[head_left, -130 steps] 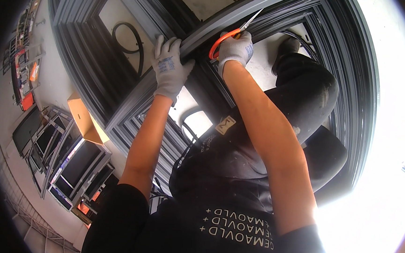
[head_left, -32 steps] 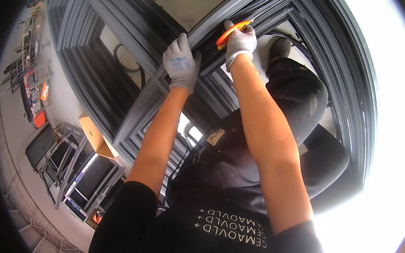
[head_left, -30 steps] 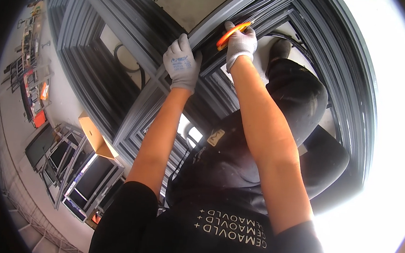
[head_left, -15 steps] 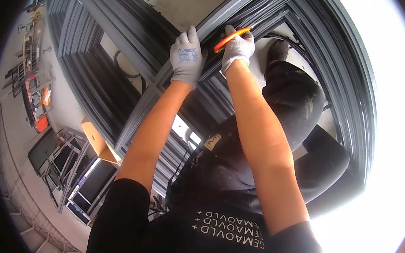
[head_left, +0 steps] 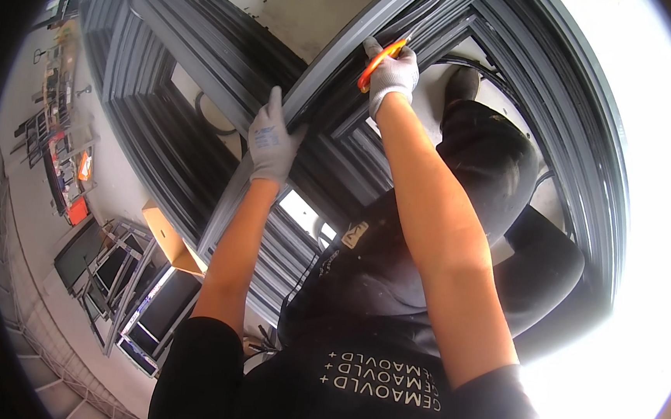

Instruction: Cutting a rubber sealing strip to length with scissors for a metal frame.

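Observation:
Stacks of dark grey frames with long ribbed bars lie in front of me, joined at crossing bars. My left hand, in a pale grey glove, rests at a bar junction with its forefinger stretched along the bar and its thumb apart. Farther right and ahead, my gloved right hand is closed around a slim orange-handled hand tool. The tool's small metal tip points away over the bars, its exact kind too small to tell. Thin dark strips run along the frame by the tip.
A cardboard box stands left of the frames. Beyond it, smaller frames and panels lie on the pale floor, and assorted items line the far left. Black cable shows within a frame opening. My knee is beside the bars at right.
My left hand has slid nearer and leftward along the bar, its fingers spreading. My right hand has shifted slightly left and away, and the orange-handled tool has turned steeper, its handles looking more parted.

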A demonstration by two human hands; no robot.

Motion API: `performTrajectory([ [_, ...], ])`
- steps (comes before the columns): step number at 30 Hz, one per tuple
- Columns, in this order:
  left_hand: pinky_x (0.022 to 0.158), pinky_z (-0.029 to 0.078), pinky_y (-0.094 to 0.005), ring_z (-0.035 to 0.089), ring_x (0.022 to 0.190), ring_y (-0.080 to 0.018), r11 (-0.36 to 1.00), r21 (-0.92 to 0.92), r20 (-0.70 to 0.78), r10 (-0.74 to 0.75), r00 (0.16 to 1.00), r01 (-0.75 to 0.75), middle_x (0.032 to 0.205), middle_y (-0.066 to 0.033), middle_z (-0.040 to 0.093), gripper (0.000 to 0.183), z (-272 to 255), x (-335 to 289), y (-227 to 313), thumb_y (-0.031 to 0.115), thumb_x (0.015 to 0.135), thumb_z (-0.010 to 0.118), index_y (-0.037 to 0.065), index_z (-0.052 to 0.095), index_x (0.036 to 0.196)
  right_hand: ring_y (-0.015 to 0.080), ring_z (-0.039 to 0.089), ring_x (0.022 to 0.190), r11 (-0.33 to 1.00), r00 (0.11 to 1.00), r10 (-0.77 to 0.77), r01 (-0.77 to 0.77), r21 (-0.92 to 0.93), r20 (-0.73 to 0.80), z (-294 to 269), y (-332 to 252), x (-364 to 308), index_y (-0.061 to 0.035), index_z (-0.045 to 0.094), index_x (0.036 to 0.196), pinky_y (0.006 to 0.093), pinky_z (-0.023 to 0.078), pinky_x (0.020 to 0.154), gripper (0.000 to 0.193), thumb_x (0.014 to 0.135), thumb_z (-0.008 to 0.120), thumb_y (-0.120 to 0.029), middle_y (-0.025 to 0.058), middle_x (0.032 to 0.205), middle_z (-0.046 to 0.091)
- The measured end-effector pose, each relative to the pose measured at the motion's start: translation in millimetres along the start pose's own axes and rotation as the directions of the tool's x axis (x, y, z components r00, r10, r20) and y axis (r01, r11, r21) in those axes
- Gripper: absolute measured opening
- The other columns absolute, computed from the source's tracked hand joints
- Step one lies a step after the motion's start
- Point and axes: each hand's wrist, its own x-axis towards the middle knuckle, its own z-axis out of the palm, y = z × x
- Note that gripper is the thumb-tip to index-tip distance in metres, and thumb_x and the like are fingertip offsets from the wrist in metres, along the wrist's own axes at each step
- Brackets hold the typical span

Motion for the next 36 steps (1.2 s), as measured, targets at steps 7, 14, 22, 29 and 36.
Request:
performTrajectory([
  [7,0.089,0.044,-0.0418,0.055,0.104,-0.0351,0.995,0.094,-0.078,0.041,0.996,-0.034,0.117,-0.021,0.053,0.087,20,-4,-8,0.02,0.069,0.076,-0.001,0.029,0.139,0.0275,0.064,0.087,0.991,0.987,-0.023,0.002,-0.135,-0.156,7,-18,-14,0.0011,0.055,0.11,0.035,0.049,0.079,0.045,0.073,0.072,-0.017,0.0153,0.094,0.065],
  [14,0.087,0.046,-0.0412,0.055,0.103,-0.0355,0.989,0.084,-0.222,0.14,0.965,-0.124,0.117,-0.0211,0.054,0.08,30,12,7,0.02,0.069,0.073,-0.004,0.034,0.134,0.0213,0.063,0.081,0.997,0.987,-0.05,0.041,-0.061,-0.152,8,-3,4,0.0029,0.054,0.113,0.0308,0.049,0.077,0.05,0.073,0.076,-0.017,0.0137,0.092,0.065],
  [22,0.084,0.048,-0.0399,0.059,0.099,-0.035,0.999,-0.035,-0.025,0.026,0.999,-0.027,0.107,-0.0205,0.059,0.068,21,33,20,0.027,0.07,0.073,0.001,0.045,0.126,0.0144,0.06,0.062,0.969,0.987,-0.094,0.121,0.216,-0.132,6,17,25,0.0014,0.052,0.112,0.0275,0.05,0.058,0.047,0.074,0.078,-0.009,0.007,0.081,0.061],
  [29,0.075,0.052,-0.0384,0.062,0.089,-0.0307,0.99,0.04,-0.155,0.14,0.978,-0.135,0.097,-0.0164,0.06,0.057,29,67,47,0.028,0.068,0.075,0.005,0.048,0.113,0.0143,0.058,0.058,0.941,0.996,-0.048,0.068,0.332,-0.07,10,19,20,-0.0009,0.051,0.108,0.0263,0.047,0.051,0.042,0.075,0.076,-0.006,0.0054,0.073,0.058],
  [36,0.072,0.052,-0.0386,0.062,0.085,-0.0306,0.981,0.121,-0.201,0.173,0.964,-0.151,0.091,-0.0141,0.059,0.05,37,93,63,0.025,0.069,0.073,0.006,0.047,0.107,0.0158,0.059,0.067,0.95,0.998,-0.026,0.044,0.309,-0.063,6,12,17,0.002,0.053,0.109,0.0276,0.049,0.062,0.043,0.074,0.076,-0.008,0.0075,0.082,0.062],
])
